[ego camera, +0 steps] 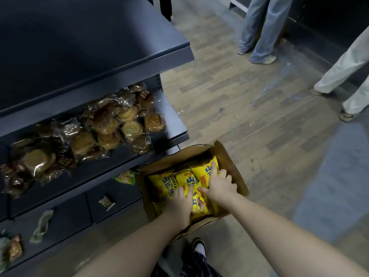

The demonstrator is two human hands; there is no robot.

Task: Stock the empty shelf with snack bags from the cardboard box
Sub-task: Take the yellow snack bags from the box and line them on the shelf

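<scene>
— Wood-plank floor (259, 108) runs under us, with dark metal shelving on our left. Where is the cardboard box (225, 154)?
— On the floor just beside the shelving's right end, flaps open, yellow snack bags (165, 182) packed inside.
— And the top shelf (89, 47)?
— It juts out above a lower shelf crowded with wrapped pastries (111, 126).
— Our left grip (178, 204)?
— Fingers straight, lying flat on the near bags.
— Our right grip (219, 186)?
— Forefinger straight along a far bag, thumb stretched out, the other fingers bent by the bag's edge. We cannot tell whether it pinches anything.
</scene>
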